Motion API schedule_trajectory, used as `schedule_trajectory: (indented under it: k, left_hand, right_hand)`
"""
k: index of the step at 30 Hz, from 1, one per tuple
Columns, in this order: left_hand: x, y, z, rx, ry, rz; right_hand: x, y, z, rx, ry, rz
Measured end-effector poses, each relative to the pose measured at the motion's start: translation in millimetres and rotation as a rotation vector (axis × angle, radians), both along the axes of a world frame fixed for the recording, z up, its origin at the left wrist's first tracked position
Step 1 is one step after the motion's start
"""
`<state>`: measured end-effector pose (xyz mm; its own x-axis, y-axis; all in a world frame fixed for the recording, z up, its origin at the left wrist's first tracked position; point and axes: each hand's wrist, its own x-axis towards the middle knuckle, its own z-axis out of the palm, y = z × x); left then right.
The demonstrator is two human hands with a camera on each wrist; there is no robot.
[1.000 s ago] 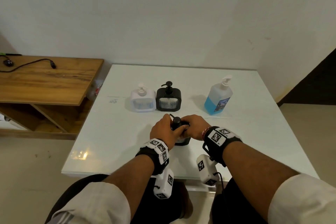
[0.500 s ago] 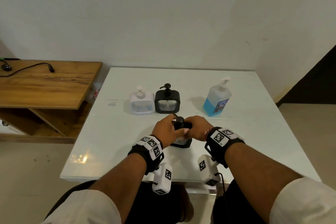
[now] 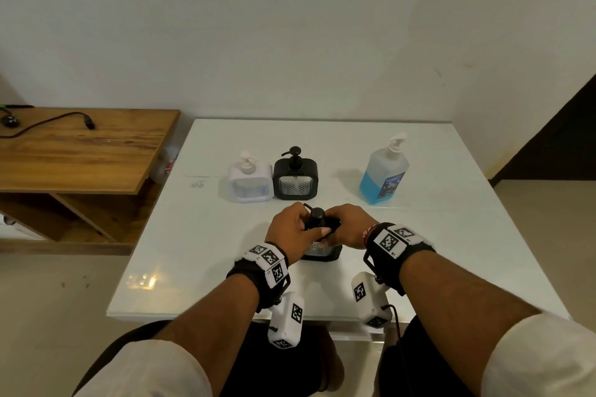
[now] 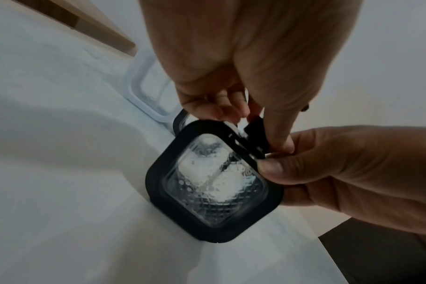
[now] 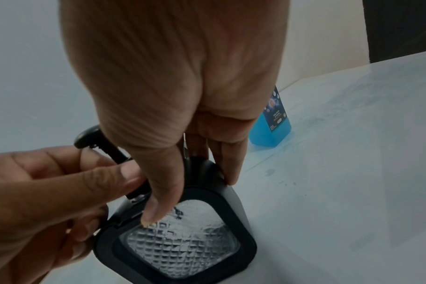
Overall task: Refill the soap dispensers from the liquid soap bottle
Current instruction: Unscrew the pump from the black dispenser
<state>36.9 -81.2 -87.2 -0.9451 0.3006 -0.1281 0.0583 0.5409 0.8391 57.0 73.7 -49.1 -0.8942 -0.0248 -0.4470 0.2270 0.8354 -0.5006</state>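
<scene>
Altogether three square soap dispensers stand on the white table: one white dispenser and one black dispenser side by side and touching in the far row, and a second black one, the near dispenser, in front of them between the person's hands. One liquid soap bottle with a white pump and blue liquid filling roughly its lower half stands well apart to the right.

Both hands are on the near dispenser. The left hand has its fingers curled round the black pump head, with the thumb pressed at the pump's neck. The right hand grips the dispenser's top corner, its thumb on the front face at the edge of the clear faceted window and its fingers down the far side. The dispenser's base sits on the table.

The bottle carries one dark blue label; white lettering shows on it in the right wrist view, too small to read. Each wrist wears a black strap with white blocks printed with black square marker codes.

A wooden side desk stands left of the table, with one black cable lying on it.
</scene>
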Motion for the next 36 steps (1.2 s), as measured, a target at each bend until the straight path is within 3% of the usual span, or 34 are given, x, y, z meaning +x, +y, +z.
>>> schedule_trajectory:
  k: [2,7,12,16,20,26,33,36]
  left_hand:
    - [1.8,1.2,1.0,-0.01,-0.008,-0.009]
    - [-5.5,-2.3,7.1,-0.085,-0.012,-0.212]
    - [-6.4,-10.3,-2.6,0.013,-0.061,-0.066]
    - [-9.5,-7.1,-3.0,0.012,-0.073,-0.117]
    - [-6.0,-2.1,-4.3,-0.034,0.059,-0.207]
    - [-4.0,7.1,20.5,0.147,0.085,0.02]
    - [-16.4,-5.1,60.3,0.55,-0.067,0.213]
    - [-19.8,-15.5,66.6,0.594,-0.137,0.305]
  right_hand:
    - [-0.1,-0.6,0.4,-0.002,-0.001,0.005]
    - [0.5,2.2,-0.8,-0.006,0.002,-0.026]
    - [0.4,1.1,-1.1,0.013,0.002,-0.047]
    - [0.3,1.6,-2.3,0.004,-0.006,-0.05]
    - [1.5,1.8,-0.9,-0.022,-0.004,-0.048]
    - [0.5,2.9,0.7,-0.031,-0.017,-0.058]
    - [-2.1,6.6,5.7,-0.011,-0.074,-0.043]
    - [-1.0,8.1,7.0,0.007,-0.07,-0.027]
